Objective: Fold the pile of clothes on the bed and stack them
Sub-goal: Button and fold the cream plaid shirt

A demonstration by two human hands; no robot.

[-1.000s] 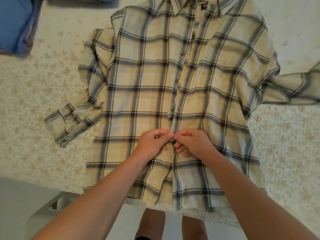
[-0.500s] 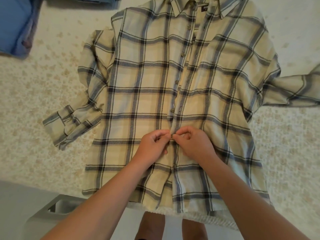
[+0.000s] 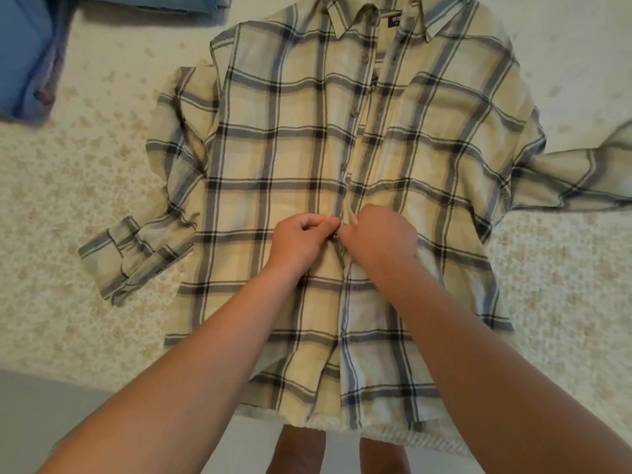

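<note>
A cream plaid shirt (image 3: 280,159) with grey and black checks lies flat and face up on the bed, collar at the far end, hem at the near edge. Its left sleeve is bent down beside the body; its right sleeve stretches out to the right edge. My left hand (image 3: 299,239) and my right hand (image 3: 379,234) meet at the button placket in the shirt's middle. Both pinch the placket edges, fingers curled, at one button. The upper part of the front is open at the placket.
The bed (image 3: 68,206) has a cream cover with a pale floral print. A blue garment (image 3: 24,56) lies at the far left corner and folded denim (image 3: 154,5) at the top edge. The floor and my legs show below the bed's near edge.
Both hands have moved up the placket away from the hem, still pinching its edges. The shirt has stayed in place.
</note>
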